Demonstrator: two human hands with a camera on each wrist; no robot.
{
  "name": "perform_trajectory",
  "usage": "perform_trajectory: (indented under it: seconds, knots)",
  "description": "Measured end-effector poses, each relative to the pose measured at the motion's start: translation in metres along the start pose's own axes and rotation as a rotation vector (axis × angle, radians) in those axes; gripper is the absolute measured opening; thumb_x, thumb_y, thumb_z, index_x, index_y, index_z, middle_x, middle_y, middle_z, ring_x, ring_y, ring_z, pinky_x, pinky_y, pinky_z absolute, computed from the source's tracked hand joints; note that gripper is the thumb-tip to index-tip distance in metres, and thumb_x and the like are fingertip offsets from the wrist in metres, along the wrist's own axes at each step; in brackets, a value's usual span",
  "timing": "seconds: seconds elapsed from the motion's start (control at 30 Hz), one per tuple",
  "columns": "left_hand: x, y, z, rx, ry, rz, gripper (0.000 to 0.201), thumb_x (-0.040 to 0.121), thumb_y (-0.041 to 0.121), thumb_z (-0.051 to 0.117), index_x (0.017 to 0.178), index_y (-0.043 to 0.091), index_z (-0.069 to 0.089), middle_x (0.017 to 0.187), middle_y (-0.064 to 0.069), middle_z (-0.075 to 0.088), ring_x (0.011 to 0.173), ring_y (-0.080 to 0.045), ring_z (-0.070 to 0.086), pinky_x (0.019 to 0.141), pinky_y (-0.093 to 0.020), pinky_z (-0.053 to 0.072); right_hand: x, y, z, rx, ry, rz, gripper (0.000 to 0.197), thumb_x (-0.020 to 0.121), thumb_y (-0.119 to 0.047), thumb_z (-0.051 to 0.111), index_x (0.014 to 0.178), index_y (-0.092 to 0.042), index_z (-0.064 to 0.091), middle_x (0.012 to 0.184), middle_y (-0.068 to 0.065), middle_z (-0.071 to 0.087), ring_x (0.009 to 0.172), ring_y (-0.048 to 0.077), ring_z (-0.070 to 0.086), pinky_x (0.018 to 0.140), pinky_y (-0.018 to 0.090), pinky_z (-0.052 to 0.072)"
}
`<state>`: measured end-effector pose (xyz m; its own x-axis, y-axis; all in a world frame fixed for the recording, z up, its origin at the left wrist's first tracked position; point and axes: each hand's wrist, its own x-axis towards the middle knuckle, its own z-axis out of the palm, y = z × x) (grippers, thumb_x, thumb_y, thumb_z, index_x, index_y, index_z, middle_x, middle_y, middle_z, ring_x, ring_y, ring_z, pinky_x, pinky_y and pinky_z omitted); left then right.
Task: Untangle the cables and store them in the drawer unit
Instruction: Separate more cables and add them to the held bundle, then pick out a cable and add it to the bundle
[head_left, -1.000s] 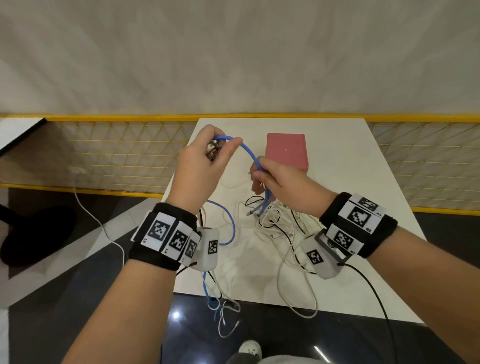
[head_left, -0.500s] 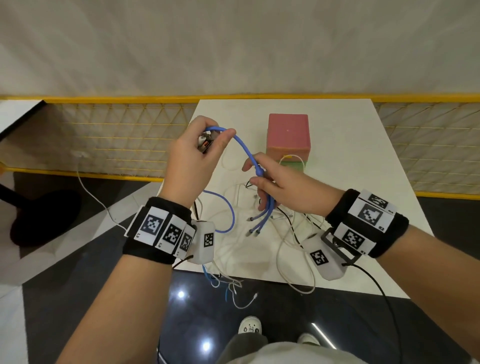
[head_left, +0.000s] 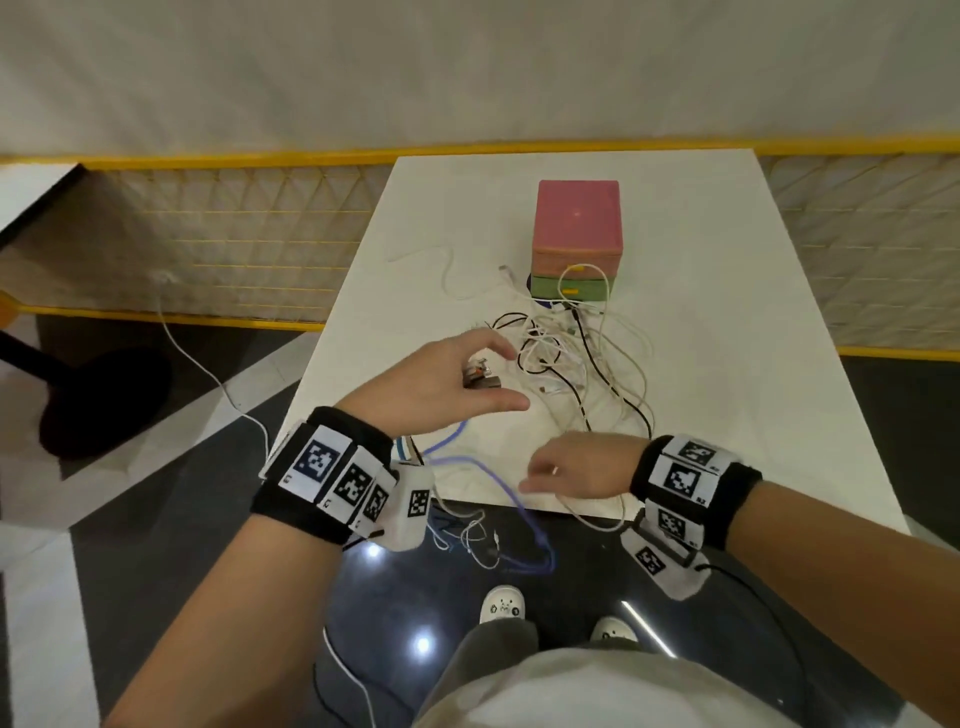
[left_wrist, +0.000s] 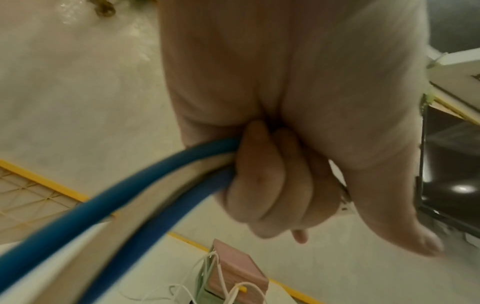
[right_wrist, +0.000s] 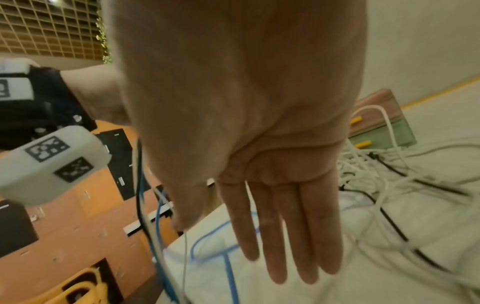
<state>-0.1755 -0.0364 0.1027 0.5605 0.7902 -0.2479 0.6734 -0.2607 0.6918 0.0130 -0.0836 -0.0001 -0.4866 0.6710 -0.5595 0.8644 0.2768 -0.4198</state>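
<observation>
The left hand (head_left: 436, 384), raised over the near-left part of the table (head_left: 727, 322), has its lower fingers (left_wrist: 262, 174) curled around the blue cable (left_wrist: 109, 205); the head view shows a small cluster of connectors (head_left: 480, 375) between thumb and forefinger, which stand apart. From this grip the blue cable runs back toward the person, crosses the near table edge, and hangs below it in a loop (head_left: 498, 488), so its long axis lies roughly from the hand toward the body. The right hand (head_left: 576, 470) hovers flat at the near edge, fingers straight and together, holding nothing; the wrist view shows its fingertips (right_wrist: 283, 257) just above the blue strand lying on the table. The right hand is thus the nearer one to the hanging slack, and would judgeably be the one to gather it. Beyond both hands, the tangle of white and black cables (head_left: 576, 364) lies mid-table, some strands reaching the drawer unit (head_left: 576, 239), which stands farther off, nearer the right hand's side; one white loop (head_left: 582, 283) drapes over its front.
</observation>
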Motion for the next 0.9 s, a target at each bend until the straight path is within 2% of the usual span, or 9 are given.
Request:
perform_trajectory:
  seconds: [0.07,0.17,0.3,0.37,0.47,0.6,0.7,0.8,0.9]
  knots:
    - [-0.007,0.009,-0.006,-0.069,0.044,0.064,0.040,0.079,0.034,0.079,0.114,0.030,0.060,0.106,0.015,0.063,0.084,0.000,0.060,0.080,-0.015,0.044,-0.005,0.005,-0.016,0.029,0.182,0.037,0.042,0.095,-0.046,0.047,0.114,-0.011,0.061,0.108,0.006,0.065,0.099,0.024,0.061,0.087,0.035,0.047]
    - [-0.020,0.033,-0.019,-0.112,0.120,0.166,0.030,0.087,0.015,0.072,0.116,0.021,0.063,0.091,0.032,0.062,0.069,0.008,0.054,0.070,-0.004,0.037,-0.011,0.002,-0.041,0.290,0.435,-0.067,0.063,0.084,-0.037,0.068,0.137,-0.018,0.040,0.127,0.003,0.056,0.118,0.015,0.053,0.094,0.024,0.042]
    - [-0.033,0.065,-0.029,-0.180,0.220,0.285,0.024,0.092,0.003,0.062,0.114,0.013,0.064,0.072,0.035,0.059,0.056,0.011,0.052,0.056,-0.002,0.035,-0.013,-0.046,-0.056,0.495,0.324,-0.399,0.097,0.076,-0.046,0.074,0.149,-0.030,0.012,0.157,-0.009,0.018,0.141,0.002,0.021,0.113,0.021,0.022]
    - [-0.036,0.077,-0.031,-0.184,0.246,0.333,0.023,0.093,0.000,0.059,0.114,0.009,0.062,0.065,0.036,0.056,0.055,0.016,0.050,0.054,0.000,0.033,-0.012,-0.072,-0.052,0.500,0.253,-0.494,0.071,0.088,-0.035,0.065,0.144,-0.018,0.026,0.148,-0.005,0.034,0.132,0.003,0.035,0.111,0.022,0.029]
    - [-0.038,0.083,-0.033,-0.181,0.291,0.355,0.021,0.095,0.001,0.058,0.114,0.008,0.062,0.064,0.036,0.056,0.052,0.011,0.049,0.053,-0.001,0.032,-0.011,-0.088,-0.041,0.548,0.269,-0.628,0.024,0.096,-0.020,0.043,0.114,-0.004,0.045,0.107,0.004,0.052,0.093,0.008,0.050,0.087,0.016,0.042]
    - [-0.043,0.077,-0.032,-0.274,0.435,0.353,0.017,0.095,0.002,0.056,0.107,0.012,0.063,0.059,0.031,0.054,0.046,0.003,0.043,0.050,-0.009,0.031,-0.003,-0.061,-0.020,0.498,0.253,-0.516,0.009,0.102,-0.014,0.038,0.101,-0.007,0.044,0.090,0.009,0.059,0.079,-0.005,0.053,0.081,0.011,0.041]
    - [-0.046,0.075,-0.034,-0.419,0.548,0.365,0.016,0.094,0.003,0.055,0.101,0.016,0.063,0.054,0.018,0.047,0.043,-0.005,0.031,0.046,-0.018,0.028,0.005,-0.025,0.017,0.352,0.126,-0.340,0.012,0.102,-0.020,0.037,0.102,-0.013,0.046,0.096,0.005,0.059,0.090,0.018,0.058,0.087,0.030,0.046]
    - [-0.044,0.074,-0.038,-0.522,0.609,0.370,0.015,0.092,0.008,0.057,0.092,0.022,0.064,0.056,0.008,0.036,0.042,-0.010,0.026,0.046,-0.020,0.023,0.002,0.005,0.046,0.216,-0.083,-0.164,0.035,0.095,-0.012,0.046,0.130,-0.014,0.042,0.122,0.014,0.058,0.109,0.035,0.058,0.096,0.047,0.047]
    - [-0.035,0.066,-0.036,-0.492,0.566,0.343,0.011,0.095,0.013,0.060,0.090,0.023,0.064,0.054,0.014,0.040,0.044,-0.010,0.027,0.045,-0.020,0.023,-0.005,0.019,0.033,0.227,-0.059,-0.112,0.056,0.091,-0.005,0.052,0.141,-0.021,0.036,0.133,0.000,0.053,0.119,0.019,0.055,0.101,0.032,0.045]
